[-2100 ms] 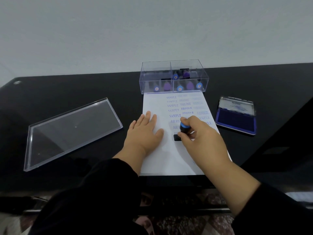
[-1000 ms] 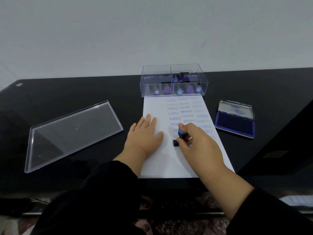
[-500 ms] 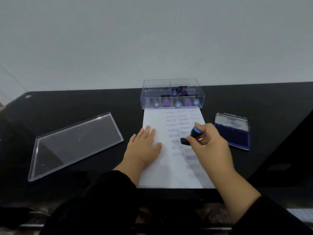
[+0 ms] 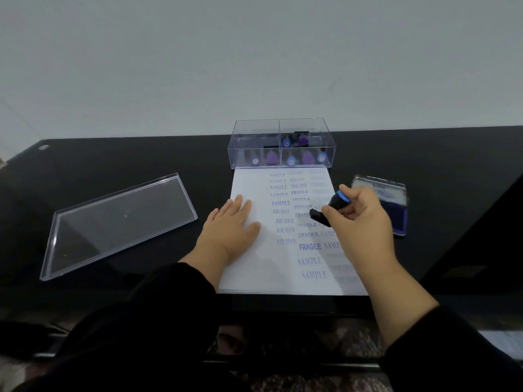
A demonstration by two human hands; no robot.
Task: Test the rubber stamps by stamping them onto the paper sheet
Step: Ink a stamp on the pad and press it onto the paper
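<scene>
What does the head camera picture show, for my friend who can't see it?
The right hand holds a black stamp tilted just above a white paper covered with blue words like SAMPLE, FRAGILE and AIR MAIL, while the left hand lies flat on it. A clear box of stamps, its lid and an ink pad sit around.

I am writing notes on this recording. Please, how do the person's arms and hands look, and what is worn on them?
Both arms wear long black sleeves: the left sleeve and the right sleeve end before the wrists. The left hand and right hand are bare. No gloves, rings or watch are visible.
</scene>
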